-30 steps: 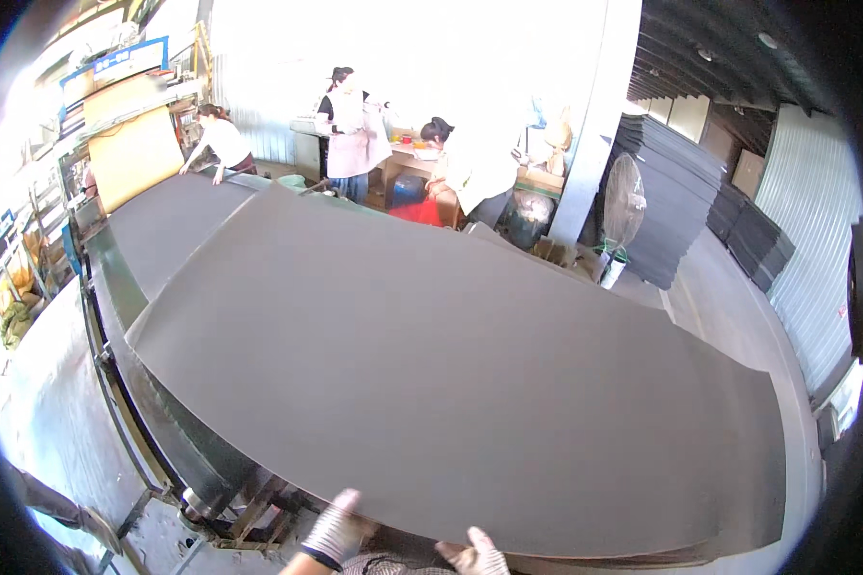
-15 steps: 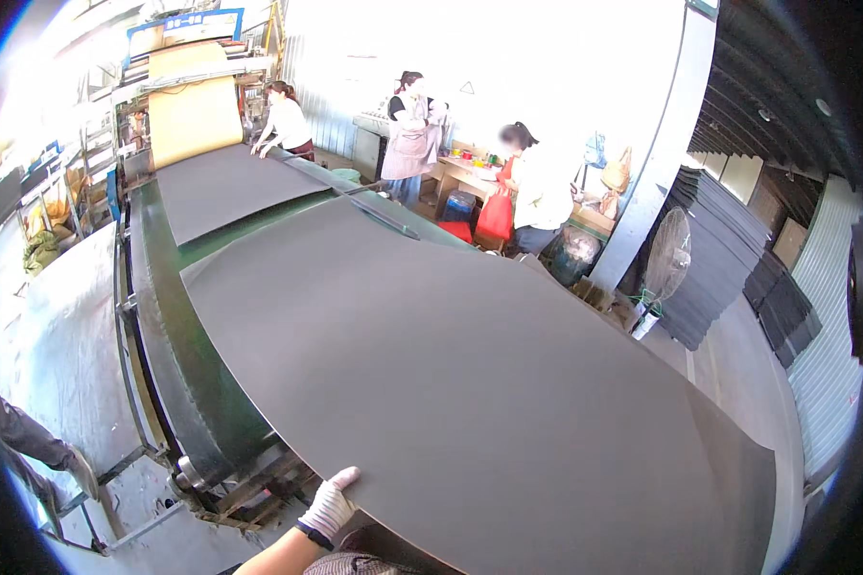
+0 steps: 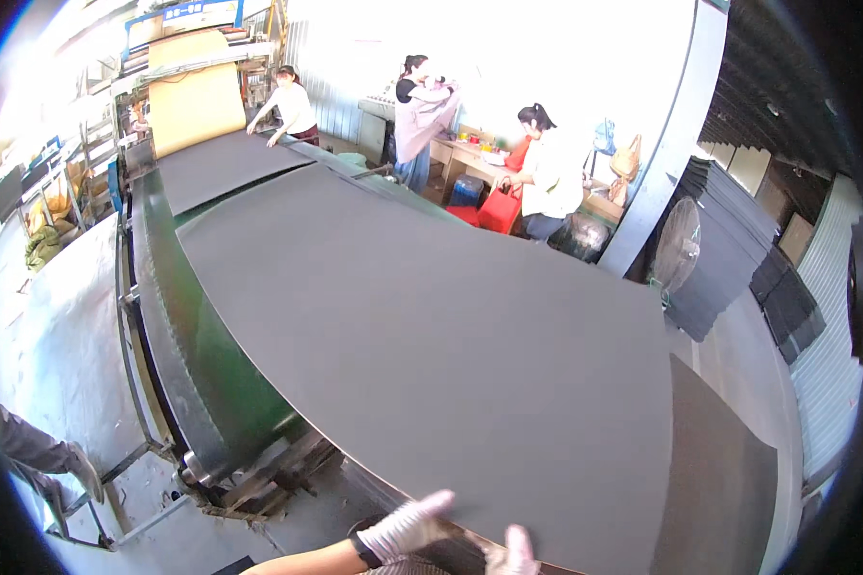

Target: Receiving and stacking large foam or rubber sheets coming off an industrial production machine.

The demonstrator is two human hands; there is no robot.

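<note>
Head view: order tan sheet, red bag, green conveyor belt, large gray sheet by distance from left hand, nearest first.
1. Large gray sheet: right at the left hand.
2. Green conveyor belt: ahead, left.
3. Red bag: farther ahead, slightly right.
4. Tan sheet: farthest, upper left.

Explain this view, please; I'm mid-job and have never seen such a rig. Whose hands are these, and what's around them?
There's no robot: these are a person's own gloved hands. The camera is a wide fisheye worn on their head, looking down, so straight edges bend near the rim. The left hand and right hand are at the near edge of a big grey sheet; how firmly either grips is unclear. Its far part reaches over a green belt. Beyond lies a second sheet, by yellow sheeting. Co-workers are in the background.
</note>
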